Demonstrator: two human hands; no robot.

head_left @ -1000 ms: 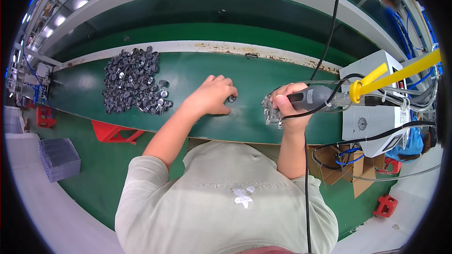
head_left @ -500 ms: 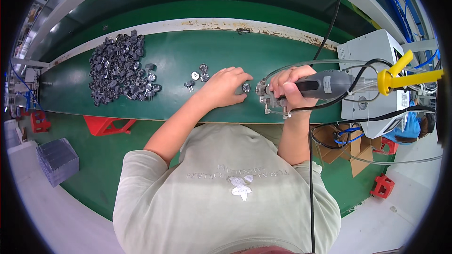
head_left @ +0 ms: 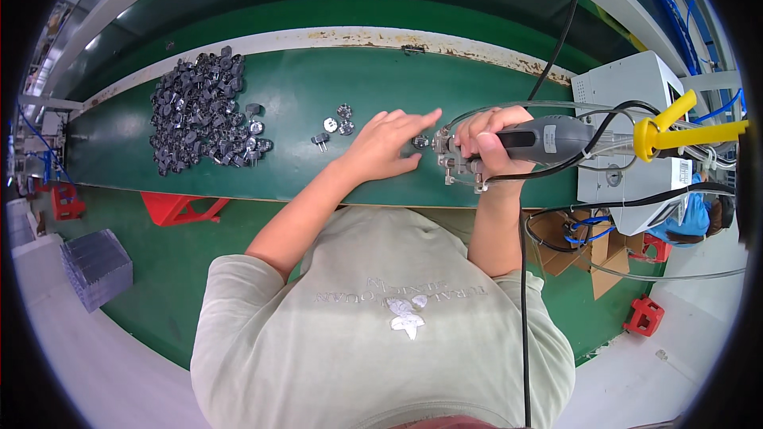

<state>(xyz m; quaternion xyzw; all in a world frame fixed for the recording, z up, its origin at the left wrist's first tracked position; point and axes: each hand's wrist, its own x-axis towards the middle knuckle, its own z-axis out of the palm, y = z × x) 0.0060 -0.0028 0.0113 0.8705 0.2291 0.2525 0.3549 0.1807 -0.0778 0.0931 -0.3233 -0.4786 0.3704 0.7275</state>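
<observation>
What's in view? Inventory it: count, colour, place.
Workbench: one, green, centre
Heaped knob-like parts: uncountable, grey and silver, workbench left
Loose knob-like parts: four, grey and silver, workbench middle
Handheld power tool: one, grey, centre right
Single knob-like part: one, dark, at tool tip
Fitting: one, yellow, tool rear
Machine housings: two, pale grey, right
Stools: at least four, red, floor
Box: one, grey, floor left
Cardboard: count unclear, brown, floor right
Left hand: one, open, near tool tip
Right hand: one, around tool

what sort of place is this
Likely a factory workshop: a large pile of small dark parts lies on a long green workbench, and the right hand grips a grey corded tool.
</observation>
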